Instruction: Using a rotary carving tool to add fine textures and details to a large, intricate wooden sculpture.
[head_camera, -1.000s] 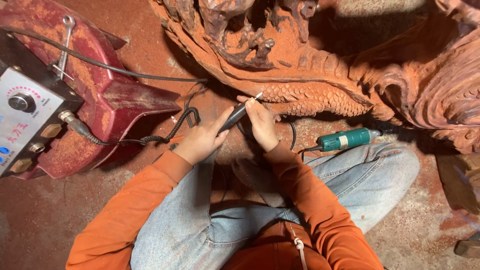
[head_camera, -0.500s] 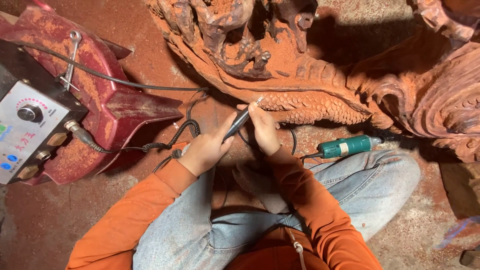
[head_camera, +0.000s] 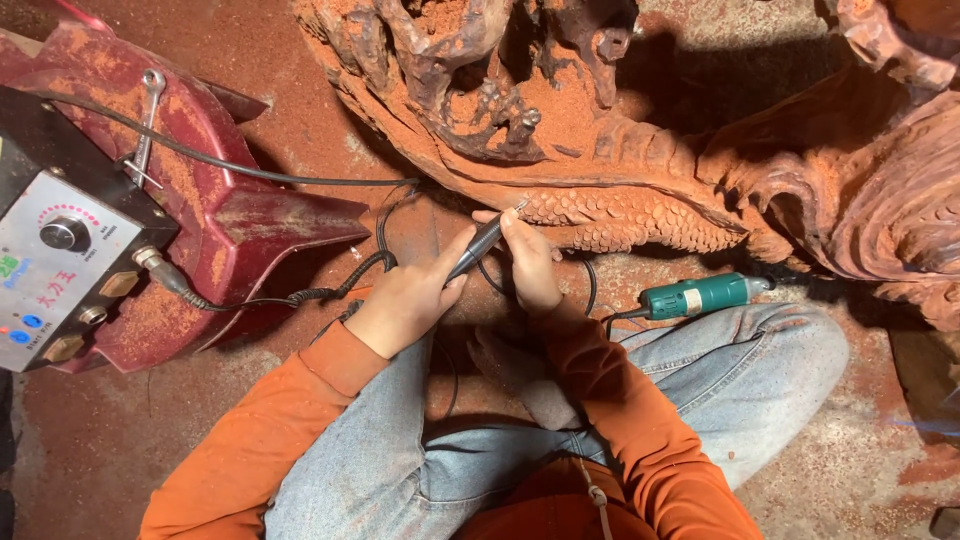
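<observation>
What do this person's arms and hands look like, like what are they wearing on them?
Both arms are covered by long orange sleeves ending at the wrists. The left hand and right hand are bare: no gloves, and no rings or watch that can be made out. The sleeve fabric looks soft and slightly creased. Light blue jeans cover the legs below them.

The floor (head_camera: 120, 440) is being covered by fine red-brown dust, thickest near the middle. A dark red dust-coated stand (head_camera: 250, 215) is being seen at the far left, with a spanner (head_camera: 145, 125) lying on it and a grey control box (head_camera: 60, 260) resting against its left side. Light is being cast from above, and deep shadow is being left at the far middle.
</observation>
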